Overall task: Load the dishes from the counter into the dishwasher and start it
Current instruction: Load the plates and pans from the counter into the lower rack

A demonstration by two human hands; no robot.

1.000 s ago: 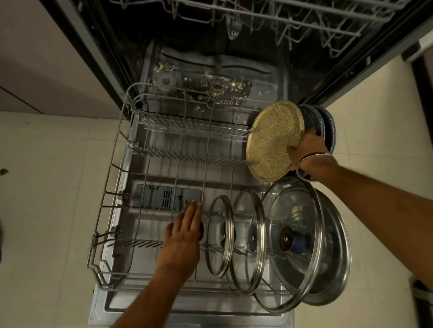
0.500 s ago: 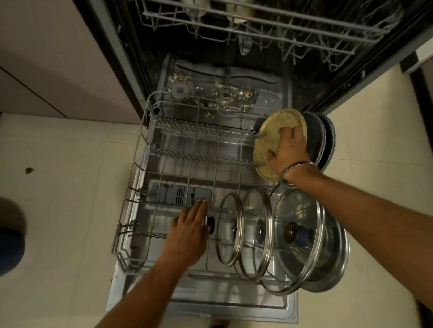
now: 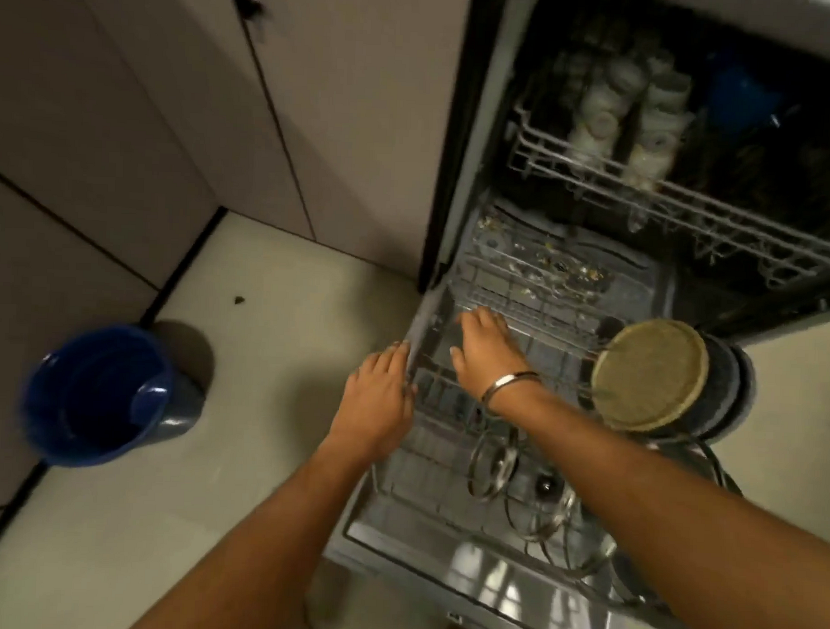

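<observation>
Both racks already carry a load, so I judge the job well along. Biggest first: the dishwasher (image 3: 460,184) stands open with its lower rack (image 3: 450,456) pulled out over the dropped door. At that rack's right side stand the speckled tan plate (image 3: 648,374) and dark plates (image 3: 726,386) just behind it, upright on edge; nearer me, the glass lids (image 3: 492,463) stand in the tines. The upper rack (image 3: 643,190) holds pale cups, too blurred to count. My left hand (image 3: 377,402) rests on the lower rack's left rim with fingers about straight, gripping nothing that I can see. My right hand (image 3: 485,345) lies over the bare wires at the rack's rear left, fingers relaxed, holding nothing. Left to do, as I judge it: fill that bare stretch if the counter, out of view, has more, push the rack in, shut the door, start the wash.
</observation>
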